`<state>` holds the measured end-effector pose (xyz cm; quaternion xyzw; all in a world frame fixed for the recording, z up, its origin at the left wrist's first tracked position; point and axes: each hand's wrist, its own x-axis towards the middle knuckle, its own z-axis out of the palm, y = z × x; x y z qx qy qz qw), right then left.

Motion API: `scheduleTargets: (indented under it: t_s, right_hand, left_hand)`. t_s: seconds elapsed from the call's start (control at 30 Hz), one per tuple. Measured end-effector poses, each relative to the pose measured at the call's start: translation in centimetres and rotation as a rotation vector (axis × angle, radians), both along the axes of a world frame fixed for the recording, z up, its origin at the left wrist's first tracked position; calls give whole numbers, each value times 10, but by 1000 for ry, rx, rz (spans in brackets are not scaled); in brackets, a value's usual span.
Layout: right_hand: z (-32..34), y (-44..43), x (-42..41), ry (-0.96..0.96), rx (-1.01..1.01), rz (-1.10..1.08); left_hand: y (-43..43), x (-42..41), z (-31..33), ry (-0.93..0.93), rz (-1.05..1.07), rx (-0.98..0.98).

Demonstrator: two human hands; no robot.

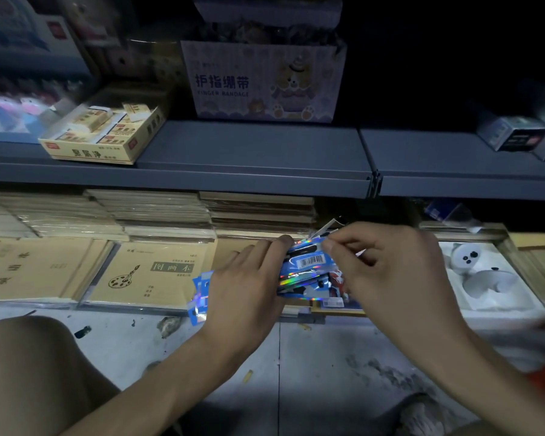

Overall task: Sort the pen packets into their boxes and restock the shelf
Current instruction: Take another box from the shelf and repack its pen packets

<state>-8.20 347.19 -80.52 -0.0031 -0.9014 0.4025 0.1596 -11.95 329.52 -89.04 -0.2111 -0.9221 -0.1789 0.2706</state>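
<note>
A stack of shiny blue pen packets [309, 269] with holographic strips and a barcode is held low in front of the bottom shelf. My left hand [246, 284] grips the stack from the left, thumb on top and fingers around it. My right hand [390, 265] pinches the top end of one packet between thumb and forefinger. More blue packets [200, 294] stick out below my left hand. The grey metal shelf [252, 152] above carries a purple finger bandage box [265, 83] and an open yellow eraser box [104, 133].
Brown drawing notebooks [151, 275] lie stacked along the bottom shelf at left. A white foam tray with a panda figure [482, 272] sits at right. Small dark boxes [516, 136] stand on the upper shelf's right. My knee [29, 372] is at lower left over the dirty floor.
</note>
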Motion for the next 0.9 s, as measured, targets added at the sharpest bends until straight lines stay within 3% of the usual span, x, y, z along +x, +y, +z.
scheduleTargets:
  t_s: [0.07, 0.13, 0.2, 0.33, 0.43, 0.63, 0.73, 0.83, 0.9]
  right_hand:
    - [3, 0, 3, 118, 195, -27]
    - [3, 3, 1, 167, 208, -63]
    - [4, 10, -4, 119, 50, -59]
    - [11, 16, -9, 133, -22, -63]
    - [16, 13, -10, 14, -292, -9]
    - [16, 15, -13, -279, -555, 38]
    - [12, 13, -11, -303, -522, 82]
    - [11, 15, -11, -101, -221, 63]
    - [16, 21, -13, 13, -279, 18]
  left_hand:
    - [-1, 0, 1, -10, 25, -18]
    - [-2, -2, 1, -49, 47, -17]
    - [-4, -3, 1, -112, 55, 4]
    - [-7, -5, 2, -206, 68, 59]
    - [-9, -6, 1, -211, 83, 68]
    - [-7, -6, -1, -144, 92, 18]
    - [-9, -6, -3, -159, 104, 28]
    - [-8, -5, -2, -238, 96, 111]
    - [-6, -4, 2, -316, 93, 240]
